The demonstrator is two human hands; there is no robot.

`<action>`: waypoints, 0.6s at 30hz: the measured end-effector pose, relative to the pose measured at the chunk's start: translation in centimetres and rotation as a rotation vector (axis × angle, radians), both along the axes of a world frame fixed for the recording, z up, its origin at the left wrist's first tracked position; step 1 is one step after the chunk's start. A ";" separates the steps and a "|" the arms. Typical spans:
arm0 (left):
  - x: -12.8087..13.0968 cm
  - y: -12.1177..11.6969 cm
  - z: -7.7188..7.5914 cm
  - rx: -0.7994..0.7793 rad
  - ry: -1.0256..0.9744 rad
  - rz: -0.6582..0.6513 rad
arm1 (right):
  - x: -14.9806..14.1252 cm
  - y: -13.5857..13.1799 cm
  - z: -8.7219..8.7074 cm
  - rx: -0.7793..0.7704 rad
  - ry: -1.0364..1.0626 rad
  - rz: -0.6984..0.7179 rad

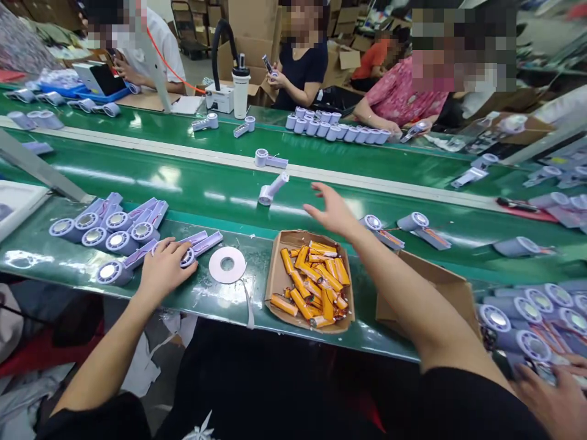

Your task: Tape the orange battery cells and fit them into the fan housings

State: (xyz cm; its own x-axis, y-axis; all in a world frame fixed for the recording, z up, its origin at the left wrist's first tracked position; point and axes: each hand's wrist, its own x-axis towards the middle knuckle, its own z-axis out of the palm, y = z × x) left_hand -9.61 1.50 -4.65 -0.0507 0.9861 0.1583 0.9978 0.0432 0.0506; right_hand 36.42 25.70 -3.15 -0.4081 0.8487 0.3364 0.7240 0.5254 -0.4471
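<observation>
My left hand [166,269] is closed over a lavender housing [188,256], shaped like a small hair dryer, at the right end of a group on the near bench. The palm hides part of it. Several like it, such as the lavender housing [120,242], stand close by on the left. My right hand [334,211] is stretched over the green conveyor belt, fingers apart and holding nothing. A lone lavender housing [271,190] lies on the belt, left of those fingertips and apart from them. Below my right hand, a cardboard tray [271,284] holds many orange-wrapped batteries [316,278].
Between my left hand and the tray lies a white tape roll [219,269]. A cardboard box [426,281] stands under my right forearm. More housings [532,311] and another person's hand [550,391] are at right. Co-workers sit across the belt, beside a white machine [220,98].
</observation>
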 end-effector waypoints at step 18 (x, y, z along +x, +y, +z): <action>4.5 1.1 -6.8 0.437 -0.068 -0.684 | -18.5 5.3 3.1 -0.335 0.178 -0.069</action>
State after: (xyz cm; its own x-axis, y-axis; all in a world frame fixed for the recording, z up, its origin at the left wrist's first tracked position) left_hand -5.10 2.62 -11.45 0.5172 0.6523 0.5541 0.7902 -0.6126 -0.0163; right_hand 17.88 30.95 -0.05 -0.3063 0.9471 0.0964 0.6485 0.2817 -0.7071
